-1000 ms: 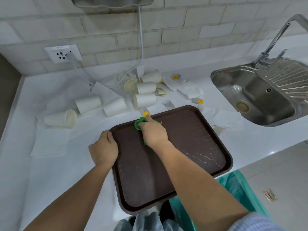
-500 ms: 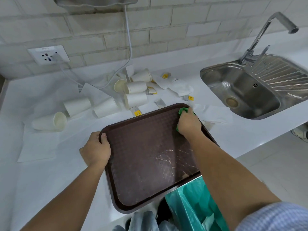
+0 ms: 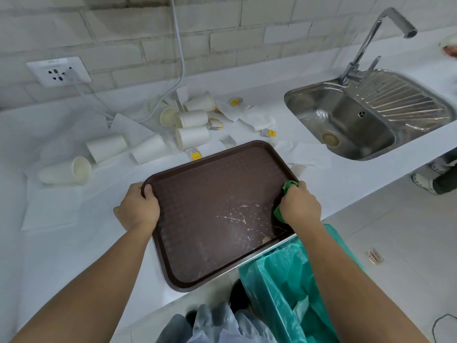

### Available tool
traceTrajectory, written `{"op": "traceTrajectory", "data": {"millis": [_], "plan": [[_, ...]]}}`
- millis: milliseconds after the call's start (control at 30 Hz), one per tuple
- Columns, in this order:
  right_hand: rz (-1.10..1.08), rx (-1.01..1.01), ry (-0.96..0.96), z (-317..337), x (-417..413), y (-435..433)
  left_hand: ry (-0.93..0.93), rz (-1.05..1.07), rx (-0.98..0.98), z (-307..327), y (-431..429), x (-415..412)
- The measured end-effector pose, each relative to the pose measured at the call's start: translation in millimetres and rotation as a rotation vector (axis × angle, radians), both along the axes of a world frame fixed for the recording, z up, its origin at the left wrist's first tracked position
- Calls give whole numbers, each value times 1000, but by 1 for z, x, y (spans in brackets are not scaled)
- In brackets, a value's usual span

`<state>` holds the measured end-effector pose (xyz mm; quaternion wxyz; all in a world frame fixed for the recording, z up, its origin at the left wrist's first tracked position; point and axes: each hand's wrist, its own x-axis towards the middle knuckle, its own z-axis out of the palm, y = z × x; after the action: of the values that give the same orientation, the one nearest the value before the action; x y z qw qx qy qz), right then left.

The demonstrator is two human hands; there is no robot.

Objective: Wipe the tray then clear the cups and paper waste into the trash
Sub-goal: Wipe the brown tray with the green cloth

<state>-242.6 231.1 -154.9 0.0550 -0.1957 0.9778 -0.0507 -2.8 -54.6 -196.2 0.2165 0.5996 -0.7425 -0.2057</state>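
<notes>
Your right hand [image 3: 300, 206], squeezing the green cloth [image 3: 288, 188], slid to the tray [image 3: 210, 248] edge; your left hand [image 3: 137, 210] grips the rim, streaks [image 3: 243, 215] remain

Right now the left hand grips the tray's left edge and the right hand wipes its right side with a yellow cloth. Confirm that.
Not quite: the cloth is green, not yellow, as the head view shows. The rest holds: the left hand grips the left edge of the tray while the right hand presses the cloth on its right side.

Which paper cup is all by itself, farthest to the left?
The paper cup lying on its side with its open mouth facing right, left of the tray. The other cups cluster farther back.
</notes>
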Motion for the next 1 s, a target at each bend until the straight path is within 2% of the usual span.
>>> {"op": "traceTrajectory", "data": {"millis": [233, 300, 367, 467, 567, 700, 833, 1000], "plan": [[16, -15, -31, -2, -5, 5, -50, -34, 79, 14, 10, -2], [20, -31, -34, -3, -5, 6, -104, -58, -25, 24, 29, -5], [28, -56, -38, -3, -6, 6, -76, -190, -148, 35, 59, -8], [57, -72, -67, -2, -9, 7, -6, -570, -95, 41, 117, -6], [100, -118, -97, -1, -16, 12, -72, -826, -119, 32, 166, 0], [183, -161, -118, 5, -24, 19, -26, -844, -150, 22, 188, 7], [259, -118, -113, 9, -26, 25, 81, -1018, -330, 16, 195, 10], [349, -32, -60, 16, -26, 31, 139, -1014, -192, 15, 200, 12]]}}
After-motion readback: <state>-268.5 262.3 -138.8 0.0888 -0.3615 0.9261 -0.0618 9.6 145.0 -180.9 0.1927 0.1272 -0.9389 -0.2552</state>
